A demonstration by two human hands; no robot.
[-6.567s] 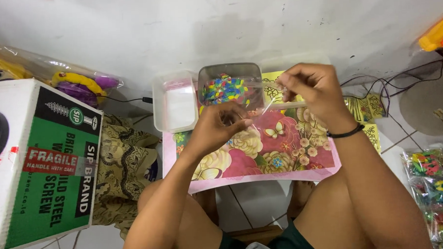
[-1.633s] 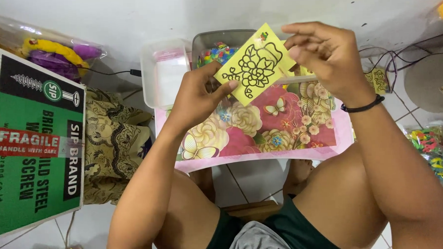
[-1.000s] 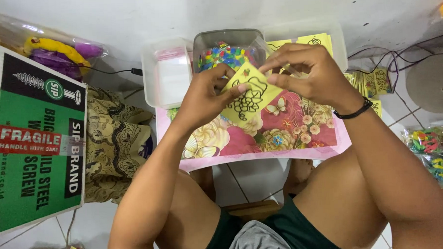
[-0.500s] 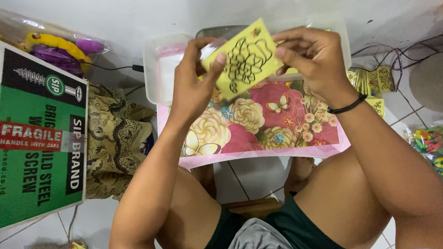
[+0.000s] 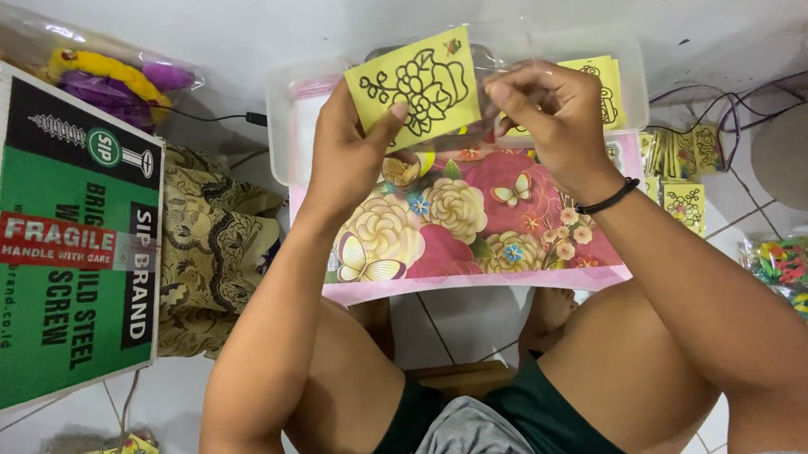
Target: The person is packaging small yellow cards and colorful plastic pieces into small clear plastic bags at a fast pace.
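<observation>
The person sat with both hands raised over a small worktop (image 5: 477, 278) covered in a pink floral sheet. The left hand (image 5: 352, 148) pinched the lower edge of a yellow card (image 5: 417, 88) printed with a black outline drawing, thumb pressed on its face. The right hand (image 5: 548, 119) was closed at the card's right edge, seemingly gripping a thin clear sleeve there, though glare blurred it. Clear plastic tubs (image 5: 284, 124) stood just behind. A green cardboard box (image 5: 60, 257) sat well to the left.
</observation>
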